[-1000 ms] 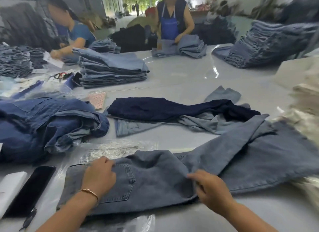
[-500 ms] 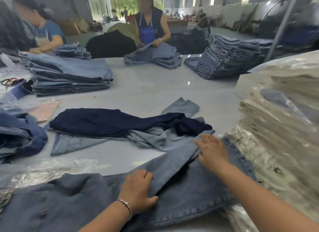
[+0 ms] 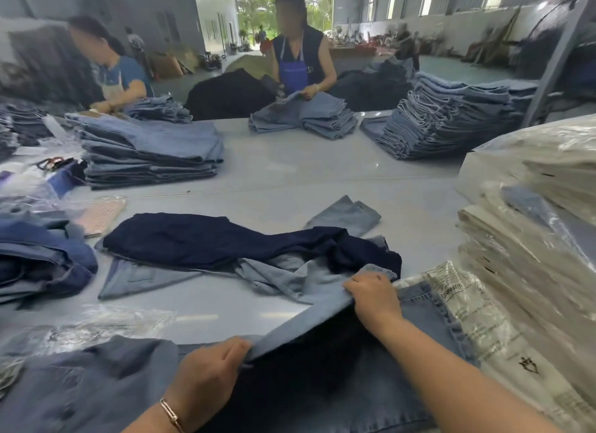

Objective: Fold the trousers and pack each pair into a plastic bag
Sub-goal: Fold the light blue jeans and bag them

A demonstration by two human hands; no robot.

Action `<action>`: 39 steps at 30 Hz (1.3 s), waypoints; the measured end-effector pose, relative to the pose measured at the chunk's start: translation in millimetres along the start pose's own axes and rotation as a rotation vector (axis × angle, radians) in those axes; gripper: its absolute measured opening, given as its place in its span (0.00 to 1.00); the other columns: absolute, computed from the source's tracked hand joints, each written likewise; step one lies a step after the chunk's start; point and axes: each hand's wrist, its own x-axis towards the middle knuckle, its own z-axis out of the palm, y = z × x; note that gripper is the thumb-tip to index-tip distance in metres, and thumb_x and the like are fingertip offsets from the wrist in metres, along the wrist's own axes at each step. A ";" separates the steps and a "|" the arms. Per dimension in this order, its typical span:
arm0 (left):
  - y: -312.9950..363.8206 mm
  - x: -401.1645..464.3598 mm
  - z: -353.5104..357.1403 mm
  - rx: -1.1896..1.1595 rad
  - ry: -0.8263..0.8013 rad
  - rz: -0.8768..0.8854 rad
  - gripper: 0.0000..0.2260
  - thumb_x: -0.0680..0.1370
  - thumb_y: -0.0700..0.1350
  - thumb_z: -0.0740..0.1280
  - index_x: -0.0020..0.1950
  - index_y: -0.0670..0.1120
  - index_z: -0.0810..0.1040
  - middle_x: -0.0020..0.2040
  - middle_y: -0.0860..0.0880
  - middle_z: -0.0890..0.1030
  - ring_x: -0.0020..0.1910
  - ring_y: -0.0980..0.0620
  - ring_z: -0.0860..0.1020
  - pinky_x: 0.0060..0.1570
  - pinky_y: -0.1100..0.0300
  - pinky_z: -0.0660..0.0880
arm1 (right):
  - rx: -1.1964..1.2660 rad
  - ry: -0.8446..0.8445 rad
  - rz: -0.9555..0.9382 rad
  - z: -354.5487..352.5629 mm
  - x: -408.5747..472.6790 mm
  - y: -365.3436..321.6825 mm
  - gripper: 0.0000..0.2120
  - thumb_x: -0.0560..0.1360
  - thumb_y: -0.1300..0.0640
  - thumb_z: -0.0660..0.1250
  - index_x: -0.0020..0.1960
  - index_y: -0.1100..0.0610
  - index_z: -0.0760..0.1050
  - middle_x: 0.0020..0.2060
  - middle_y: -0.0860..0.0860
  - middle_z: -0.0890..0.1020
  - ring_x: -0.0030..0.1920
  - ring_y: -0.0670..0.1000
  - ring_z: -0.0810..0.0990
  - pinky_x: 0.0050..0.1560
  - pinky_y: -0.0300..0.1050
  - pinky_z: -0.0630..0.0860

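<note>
at six o'clock on the counter (image 3: 290,174), the trousers (image 3: 419,352) are half folded; a leg edge is pinched by the left hand (image 3: 206,378) and right hand (image 3: 374,299). bagging remains.

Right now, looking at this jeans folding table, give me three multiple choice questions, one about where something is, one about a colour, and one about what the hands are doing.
1. Where does the stack of bagged trousers stand?
A. at the table's right edge
B. at the far left
C. on the floor

2. What colour is the pair lying on top of the loose heap mid-table?
A. white
B. dark navy
C. red

3. What are the two hands doing?
A. resting flat on the table
B. holding a phone
C. gripping the edge of a jeans leg

Answers: 1 A, the plastic-wrapped stack rises on the right. 2 B, it lies dark over paler denim. 3 C, the left hand and right hand each have a grip on the lifted light-blue edge.
</note>
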 end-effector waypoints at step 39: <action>-118.1 -42.9 13.3 0.030 -0.698 -0.483 0.20 0.79 0.55 0.60 0.71 0.56 0.67 0.68 0.57 0.72 0.68 0.55 0.68 0.66 0.58 0.64 | 0.391 0.044 0.752 -39.3 -79.4 53.1 0.20 0.77 0.50 0.66 0.65 0.59 0.71 0.61 0.57 0.75 0.60 0.60 0.73 0.56 0.53 0.74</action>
